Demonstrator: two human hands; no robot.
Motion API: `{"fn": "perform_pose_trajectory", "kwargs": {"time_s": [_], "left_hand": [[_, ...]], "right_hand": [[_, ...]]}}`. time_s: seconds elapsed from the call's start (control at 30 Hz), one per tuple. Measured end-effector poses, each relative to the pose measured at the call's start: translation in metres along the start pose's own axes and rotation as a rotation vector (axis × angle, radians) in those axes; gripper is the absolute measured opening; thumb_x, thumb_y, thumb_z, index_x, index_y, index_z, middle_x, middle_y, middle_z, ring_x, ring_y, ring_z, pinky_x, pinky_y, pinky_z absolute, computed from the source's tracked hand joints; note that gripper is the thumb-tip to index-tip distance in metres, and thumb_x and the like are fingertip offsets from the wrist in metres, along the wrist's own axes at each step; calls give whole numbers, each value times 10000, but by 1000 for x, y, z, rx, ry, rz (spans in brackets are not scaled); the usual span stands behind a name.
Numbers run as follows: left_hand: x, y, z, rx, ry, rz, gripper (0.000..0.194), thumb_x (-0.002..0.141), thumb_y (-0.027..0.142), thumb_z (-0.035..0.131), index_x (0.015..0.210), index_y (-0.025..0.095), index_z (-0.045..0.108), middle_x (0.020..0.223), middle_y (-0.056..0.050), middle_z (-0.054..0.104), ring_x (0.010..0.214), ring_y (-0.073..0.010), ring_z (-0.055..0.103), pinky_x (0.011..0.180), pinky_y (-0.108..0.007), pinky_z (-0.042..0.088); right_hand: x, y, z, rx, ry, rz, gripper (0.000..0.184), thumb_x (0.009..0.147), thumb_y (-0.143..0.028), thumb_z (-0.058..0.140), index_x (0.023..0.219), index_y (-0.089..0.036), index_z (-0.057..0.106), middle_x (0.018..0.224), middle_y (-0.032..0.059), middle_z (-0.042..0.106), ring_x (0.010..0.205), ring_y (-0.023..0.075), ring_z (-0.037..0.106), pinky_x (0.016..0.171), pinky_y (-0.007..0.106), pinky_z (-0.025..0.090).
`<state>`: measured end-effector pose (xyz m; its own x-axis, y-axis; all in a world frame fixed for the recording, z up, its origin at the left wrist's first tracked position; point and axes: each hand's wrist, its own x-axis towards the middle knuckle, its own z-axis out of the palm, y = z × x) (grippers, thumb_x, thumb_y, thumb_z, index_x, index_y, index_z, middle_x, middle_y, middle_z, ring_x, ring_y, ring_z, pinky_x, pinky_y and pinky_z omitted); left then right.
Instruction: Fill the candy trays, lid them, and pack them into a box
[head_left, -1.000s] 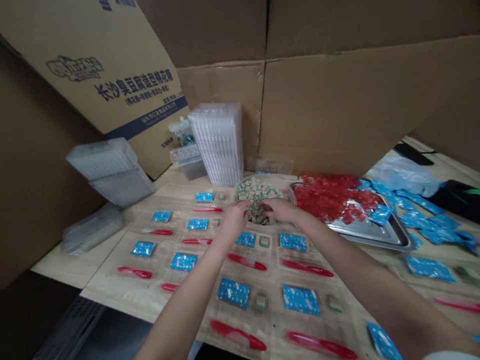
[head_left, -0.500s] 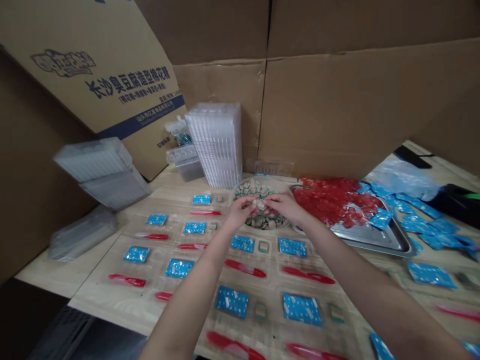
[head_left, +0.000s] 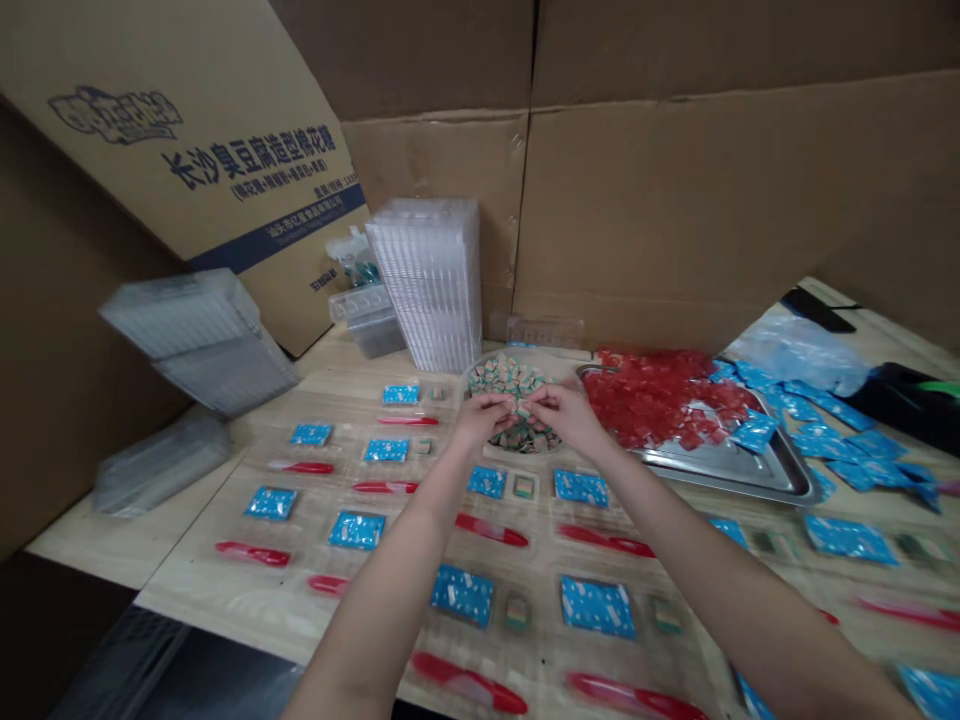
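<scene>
Two hands were seen from the head camera over one round clear bowl (head_left: 471,385) of small striped candy cubes (head_left: 514,378), which stood on the bench (head_left: 180,530) just left of one steel tray (head_left: 780,472) heaped with red candy pieces (head_left: 660,400). Nine blue sachets (head_left: 461,595) and nine red plastic sticks (head_left: 469,683) were counted laid out in clear compartment trays (head_left: 540,640) left of the right forearm. One stack of clear trays (head_left: 427,285) was placed behind the bowl. Compared with the frame a second earlier, the hands were raised from the cubes to just above the bowl. The left hand (head_left: 484,418) and right hand (head_left: 568,412) were angled inward, with the fingers (head_left: 504,404) narrowly pinched and nearly touching; whether a cube was held could not be told.
</scene>
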<state>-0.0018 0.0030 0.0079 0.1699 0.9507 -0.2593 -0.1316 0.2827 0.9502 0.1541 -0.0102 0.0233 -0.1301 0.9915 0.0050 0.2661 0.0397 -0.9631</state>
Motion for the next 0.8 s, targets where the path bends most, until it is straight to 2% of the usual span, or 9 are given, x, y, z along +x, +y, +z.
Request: {"fn": "perform_pose_trajectory", "kwargs": {"time_s": [0.23,0.4,0.57,0.7,0.8], "left_hand": [[4,-3,8,93,45,-21,256,875,292,547,1081,140,565,1059,-68,596,886,-171,601,755,-362,522],[-5,9,-1,-6,70,6,235,876,286,548,1047,127,573,995,-57,618,830,-153,615,720,-338,531],[-15,17,-1,-76,9,2,134,754,179,671,879,132,657,765,-5,666,688,-101,631,754,-283,518],[-14,13,6,-83,3,8,128,649,122,724,770,147,693,693,21,670,584,-75,592,708,-253,518],[-13,10,9,-96,7,7,122,601,80,742,687,148,688,632,40,649,547,-68,568,679,-241,515]], "right_hand": [[-7,-9,-9,15,-30,-18,280,585,-418,724,656,-172,610,615,-13,590,597,131,542,603,274,458],[-8,-6,-18,139,18,71,349,633,-499,674,728,-176,582,652,-8,591,575,119,558,580,262,474],[-9,-3,-20,207,14,109,372,588,-473,727,768,-164,624,715,0,618,583,102,556,593,246,477],[-7,-15,-21,218,-5,95,375,574,-447,743,806,-169,645,741,-1,644,600,101,568,610,244,483],[-5,-24,-20,195,-45,83,346,567,-420,751,781,-164,660,688,-6,644,592,106,574,602,248,484]]}}
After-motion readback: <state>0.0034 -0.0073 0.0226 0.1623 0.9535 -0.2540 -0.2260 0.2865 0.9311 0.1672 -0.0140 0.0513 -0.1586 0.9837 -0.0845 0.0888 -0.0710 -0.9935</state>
